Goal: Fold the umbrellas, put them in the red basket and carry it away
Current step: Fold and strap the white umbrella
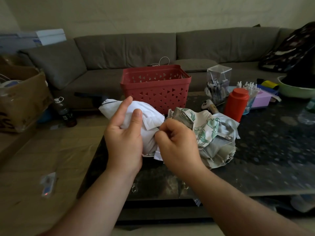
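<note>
Two hands work one bundle of cloth in front of the red basket [156, 87]. The left hand's [123, 133] fingers [137, 116] curl round the white umbrella [150, 116], thumb raised along its far side and palm turned toward the right hand, so the canopy is clamped in the grip. The right hand's [177, 142] fingers are bunched together at their tips, pinching a fold of the white fabric where it meets the left hand; its knuckles face up and the wrist bends inward. Both forearms are bare and rise from the lower edge of the view, converging on the bundle.

Just right of that bundle, touching it, lies a floral umbrella [213, 133], crumpled and still loosely spread, on the dark counter [272, 150]. The basket stands upright behind both umbrellas, nearer the sofa [119, 48]. Right of the basket stand a red bottle [236, 103] and a clear pen holder [218, 82]. Left of the basket, on the floor, sits a cardboard box [22, 99].
</note>
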Tool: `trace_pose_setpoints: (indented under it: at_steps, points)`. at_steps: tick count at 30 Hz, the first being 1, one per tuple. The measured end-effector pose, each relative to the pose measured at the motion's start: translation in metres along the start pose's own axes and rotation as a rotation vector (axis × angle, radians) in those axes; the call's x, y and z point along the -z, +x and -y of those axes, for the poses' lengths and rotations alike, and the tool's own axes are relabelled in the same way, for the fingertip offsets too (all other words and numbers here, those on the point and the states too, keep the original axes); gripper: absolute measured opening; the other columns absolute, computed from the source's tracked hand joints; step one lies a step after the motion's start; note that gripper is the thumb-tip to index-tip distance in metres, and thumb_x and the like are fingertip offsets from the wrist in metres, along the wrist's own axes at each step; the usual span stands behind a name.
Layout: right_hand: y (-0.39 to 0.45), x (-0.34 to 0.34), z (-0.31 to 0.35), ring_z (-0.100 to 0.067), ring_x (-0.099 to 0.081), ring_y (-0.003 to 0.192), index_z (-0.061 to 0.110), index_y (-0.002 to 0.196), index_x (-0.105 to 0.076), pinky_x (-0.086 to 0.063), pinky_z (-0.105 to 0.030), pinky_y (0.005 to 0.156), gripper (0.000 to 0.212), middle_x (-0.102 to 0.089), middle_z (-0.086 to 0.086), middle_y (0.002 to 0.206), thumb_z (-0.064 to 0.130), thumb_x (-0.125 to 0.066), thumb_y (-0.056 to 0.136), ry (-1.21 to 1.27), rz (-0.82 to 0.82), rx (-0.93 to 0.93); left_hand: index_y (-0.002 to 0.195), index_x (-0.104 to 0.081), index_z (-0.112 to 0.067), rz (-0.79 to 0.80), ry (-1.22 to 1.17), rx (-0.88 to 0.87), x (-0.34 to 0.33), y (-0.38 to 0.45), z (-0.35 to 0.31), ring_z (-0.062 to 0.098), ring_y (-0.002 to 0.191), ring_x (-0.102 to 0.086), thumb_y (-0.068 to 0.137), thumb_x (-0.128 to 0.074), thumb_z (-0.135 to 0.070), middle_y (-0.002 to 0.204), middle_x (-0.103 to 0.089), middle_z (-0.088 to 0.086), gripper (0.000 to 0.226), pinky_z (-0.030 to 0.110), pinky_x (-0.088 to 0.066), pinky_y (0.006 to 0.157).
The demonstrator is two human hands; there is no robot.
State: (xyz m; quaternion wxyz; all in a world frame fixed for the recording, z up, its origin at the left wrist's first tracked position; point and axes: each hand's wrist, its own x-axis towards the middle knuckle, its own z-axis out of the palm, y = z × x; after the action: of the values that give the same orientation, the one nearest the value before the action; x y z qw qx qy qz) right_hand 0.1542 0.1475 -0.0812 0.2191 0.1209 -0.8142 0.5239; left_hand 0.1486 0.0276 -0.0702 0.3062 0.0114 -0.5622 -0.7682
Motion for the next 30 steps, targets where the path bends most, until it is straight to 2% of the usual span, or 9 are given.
trace_pose_setpoints:
  at_steps: [2, 7, 9, 11, 13, 17, 20, 24, 30]
  points:
    - [0.003, 0.006, -0.002, -0.02, -0.058, 0.072, 0.024, 0.074, -0.058, -0.052, -0.051, 0.07, 0.011, -0.058, 0.004, 0.068, 0.034, -0.059, 0.078, 0.022, 0.061, 0.013, 0.11, -0.077, -0.055, 0.024, 0.022, -0.03, 0.002, 0.002, -0.003, 0.006, 0.127, -0.065, 0.098, -0.075, -0.024, 0.126, -0.072, -0.025, 0.033, 0.043, -0.054, 0.11]
    - [0.023, 0.038, 0.001, -0.015, -0.058, 0.08, 0.031, 0.091, -0.07, -0.052, -0.042, 0.074, 0.011, -0.059, 0.004, 0.083, 0.024, -0.065, 0.085, 0.188, 0.076, 0.002, 0.124, -0.069, -0.06, 0.24, 0.081, -0.013, 0.016, 0.007, -0.007, 0.016, 0.136, -0.06, 0.089, -0.079, -0.039, 0.147, -0.062, -0.008, 0.042, 0.05, -0.051, 0.112]
    - [0.025, 0.042, 0.002, -0.012, -0.059, 0.079, 0.029, 0.099, -0.075, -0.052, -0.036, 0.074, 0.013, -0.066, -0.004, 0.088, 0.02, -0.068, 0.093, 0.26, 0.193, -0.085, 0.133, -0.057, -0.067, 0.357, 0.094, -0.033, 0.017, 0.006, -0.007, 0.015, 0.139, -0.058, 0.091, -0.075, -0.037, 0.156, -0.053, -0.009, 0.055, 0.045, -0.052, 0.111]
    - [0.024, 0.04, 0.001, -0.02, -0.061, 0.078, 0.024, 0.098, -0.078, -0.054, -0.044, 0.074, 0.01, -0.072, -0.016, 0.092, 0.027, -0.071, 0.092, 0.292, 0.331, -0.18, 0.138, -0.052, -0.067, 0.423, 0.059, -0.011, 0.018, 0.004, -0.006, 0.018, 0.135, -0.061, 0.093, -0.075, -0.031, 0.159, -0.049, -0.005, 0.062, 0.039, -0.057, 0.102]
    - [0.022, 0.038, 0.0, -0.027, -0.059, 0.076, 0.019, 0.091, -0.075, -0.052, -0.049, 0.073, 0.013, -0.067, -0.017, 0.084, 0.03, -0.074, 0.086, 0.371, 0.404, -0.242, 0.138, -0.055, -0.062, 0.438, 0.064, 0.008, 0.019, 0.003, -0.004, 0.024, 0.13, -0.065, 0.093, -0.076, -0.027, 0.155, -0.053, 0.001, 0.061, 0.043, -0.059, 0.098]
    - [0.022, 0.04, -0.002, -0.022, -0.056, 0.075, 0.014, 0.086, -0.07, -0.048, -0.04, 0.072, 0.013, -0.063, -0.005, 0.08, 0.021, -0.079, 0.091, 0.465, 0.496, -0.241, 0.132, -0.061, -0.054, 0.44, 0.083, 0.061, 0.02, 0.003, -0.006, 0.027, 0.116, -0.071, 0.089, -0.078, -0.028, 0.142, -0.06, 0.009, 0.053, 0.043, -0.062, 0.088]
    - [0.022, 0.041, -0.006, -0.024, -0.058, 0.077, 0.002, 0.089, -0.069, -0.049, -0.041, 0.077, 0.023, -0.064, -0.011, 0.082, 0.022, -0.08, 0.089, 0.402, 0.568, -0.249, 0.123, -0.062, -0.056, 0.458, 0.123, 0.108, 0.021, 0.003, -0.004, 0.03, 0.122, -0.067, 0.085, -0.076, -0.023, 0.144, -0.056, 0.005, 0.051, 0.047, -0.061, 0.093]
    - [0.024, 0.044, -0.009, -0.028, -0.053, 0.075, -0.011, 0.093, -0.065, -0.047, -0.041, 0.072, 0.023, -0.06, -0.019, 0.08, 0.01, -0.076, 0.095, 0.432, 0.564, -0.311, 0.113, -0.063, -0.05, 0.478, 0.062, 0.193, 0.022, 0.002, -0.005, 0.042, 0.118, -0.067, 0.081, -0.07, -0.016, 0.141, -0.055, 0.012, 0.047, 0.06, -0.06, 0.092]
    - [0.025, 0.042, -0.011, -0.022, -0.054, 0.072, 0.001, 0.086, -0.069, -0.047, -0.035, 0.07, 0.013, -0.063, -0.011, 0.077, 0.009, -0.075, 0.095, 0.35, 0.449, -0.292, 0.111, -0.063, -0.042, 0.567, -0.068, 0.251, 0.021, 0.002, -0.009, 0.029, 0.101, -0.071, 0.078, -0.074, -0.006, 0.134, -0.058, 0.012, 0.05, 0.044, -0.062, 0.076]
